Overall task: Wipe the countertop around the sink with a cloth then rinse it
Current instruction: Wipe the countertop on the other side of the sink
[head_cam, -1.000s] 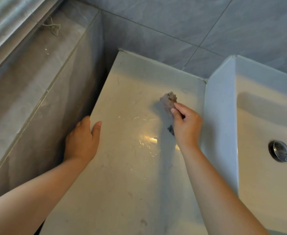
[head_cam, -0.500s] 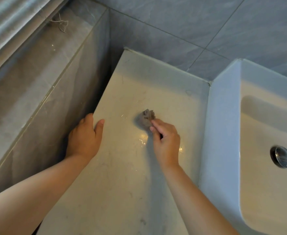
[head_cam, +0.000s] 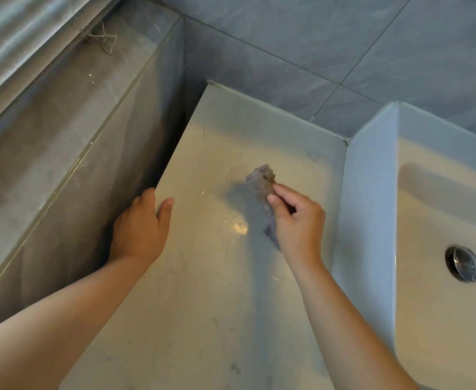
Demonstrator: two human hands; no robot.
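1. Cloth (head_cam: 260, 181): small grey-brown rag, crumpled, frayed fuzzy edge, lying on the countertop (head_cam: 203, 305) towards its far side, near the sink (head_cam: 369, 192) wall but apart from it.
2. Right hand (head_cam: 298, 220): fingers curled, thumb and fingertips pinching the cloth's near end. The cloth sticks out far-left of the fingertips, and a bit trails under the palm.
3. Left hand (head_cam: 139, 229): grips the countertop's left edge, thumb flat on top, fingers wrapped over the side and hidden.
4. Countertop: glossy pale beige stone look, faint veins, with a light glare spot between the hands.
5. Sink: white glazed ceramic, rectangular, raised above the counter on the right; round chrome drain plug (head_cam: 463, 263).
6. Wall tiles (head_cam: 315, 38): grey, matte, thin grout lines.
7. Left ledge (head_cam: 48, 122): grey tile, dusty, with loose thread (head_cam: 104, 40) at the far end.
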